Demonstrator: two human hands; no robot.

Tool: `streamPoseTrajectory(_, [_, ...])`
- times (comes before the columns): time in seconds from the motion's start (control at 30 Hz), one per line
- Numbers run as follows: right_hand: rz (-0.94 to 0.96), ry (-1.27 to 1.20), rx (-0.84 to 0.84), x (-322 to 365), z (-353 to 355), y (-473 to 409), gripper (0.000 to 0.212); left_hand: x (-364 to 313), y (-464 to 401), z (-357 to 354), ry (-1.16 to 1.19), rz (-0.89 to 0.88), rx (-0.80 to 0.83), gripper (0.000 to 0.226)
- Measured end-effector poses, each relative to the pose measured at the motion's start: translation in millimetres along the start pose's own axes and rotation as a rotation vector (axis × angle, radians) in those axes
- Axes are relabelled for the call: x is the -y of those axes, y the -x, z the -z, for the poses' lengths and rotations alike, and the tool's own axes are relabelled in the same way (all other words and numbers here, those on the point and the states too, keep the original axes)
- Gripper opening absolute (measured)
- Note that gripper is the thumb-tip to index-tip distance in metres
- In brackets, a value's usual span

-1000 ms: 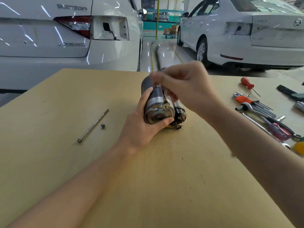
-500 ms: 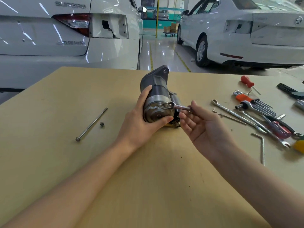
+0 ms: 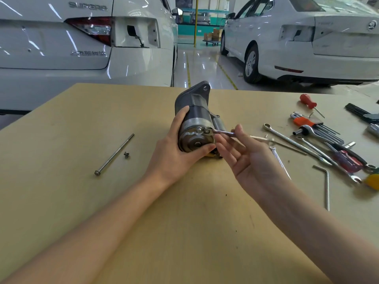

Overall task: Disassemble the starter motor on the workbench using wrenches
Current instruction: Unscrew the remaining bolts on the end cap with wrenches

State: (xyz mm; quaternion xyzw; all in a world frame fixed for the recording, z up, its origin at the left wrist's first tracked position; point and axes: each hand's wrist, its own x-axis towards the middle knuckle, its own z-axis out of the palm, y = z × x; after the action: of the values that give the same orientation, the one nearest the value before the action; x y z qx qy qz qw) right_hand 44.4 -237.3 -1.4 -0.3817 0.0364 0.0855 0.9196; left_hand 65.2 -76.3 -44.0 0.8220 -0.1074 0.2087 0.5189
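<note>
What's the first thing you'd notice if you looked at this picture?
The starter motor in the middle of the workbench, gripped by the left hand, while the right hand holds a small wrench on a bolt at its end cap. To the right lies a jumble of tools, and to the left a long bolt. Two white cars are parked behind.

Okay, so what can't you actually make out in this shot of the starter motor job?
Head view only:
- Wrench size marking: too small.
- Starter motor underside: hidden against the workbench.
- Left hand fingers: behind the motor.
- Yellow object: cut off by the right edge.
</note>
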Motion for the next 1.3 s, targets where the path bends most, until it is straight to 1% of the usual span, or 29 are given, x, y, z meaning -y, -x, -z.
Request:
streamPoseTrajectory(0.07, [0.136,0.197,0.029,7,-2,-2,0.015,1,0,0,0.013,0.018,0.003,0.092])
streamPoseTrajectory(0.17, [0.336,0.587,0.069,24,-17,-4,0.011,2,1,-1,0.033,0.036,0.011,0.092])
streamPoseTrajectory(0.23, [0.45,0.852,0.14,32,-33,-7,0.012,2,2,-1,0.034,0.038,0.009,0.09])
streamPoseTrajectory(0.33, [0.643,1.265,0.283,29,-57,-15,0.018,2,0,-1,0.019,0.039,0.003,0.089])
streamPoseTrajectory(0.4, [0.781,1.64,0.338,28,-69,-19,0.031,3,-1,-1,0.017,0.045,0.013,0.085])
streamPoseTrajectory(0.43, [0.819,1.767,0.358,30,-73,-19,0.033,3,-1,-1,0.02,0.047,0.015,0.084])
streamPoseTrajectory(0.47, [0.834,1.803,0.381,32,-75,-20,0.032,3,-1,-1,0.022,0.047,0.014,0.085])
streamPoseTrajectory(0.5, [0.823,1.732,0.407,35,-73,-20,0.03,4,-1,-1,0.021,0.043,0.012,0.086])
streamPoseTrajectory(0.53, [0.785,1.548,0.413,36,-69,-18,0.029,4,-1,-1,0.023,0.038,0.01,0.089])
streamPoseTrajectory(0.57, [0.728,1.282,0.398,38,-63,-17,0.028,3,-1,-1,0.029,0.034,0.01,0.09])
streamPoseTrajectory(0.63, [0.54,0.75,0.368,45,-47,-13,0.026,3,0,-2,0.048,0.031,0.013,0.092])
streamPoseTrajectory(0.67, [0.436,0.571,0.347,46,-39,-12,0.025,3,0,-1,0.056,0.032,0.015,0.092])
streamPoseTrajectory(0.73, [0.249,0.371,0.254,41,-20,-10,0.024,4,0,-1,0.062,0.035,0.016,0.091])
streamPoseTrajectory(0.83, [0.022,0.215,0.096,24,1,-6,0.022,3,-1,-1,0.036,0.024,0.011,0.093])
streamPoseTrajectory(0.9, [-0.049,0.127,0.044,17,6,-5,0.021,2,-1,0,0.018,0.014,0.011,0.094])
streamPoseTrajectory(1.0, [-0.056,0.074,0.01,12,7,-6,0.021,2,-1,-1,0.005,0.007,0.009,0.095])
streamPoseTrajectory(1.13, [-0.054,0.049,0.002,4,8,-7,0.014,3,-2,0,-0.002,-0.006,0.0,0.096])
streamPoseTrajectory(1.3, [-0.041,0.021,0.006,3,8,-7,0.015,2,-1,0,-0.009,-0.003,0.0,0.095])
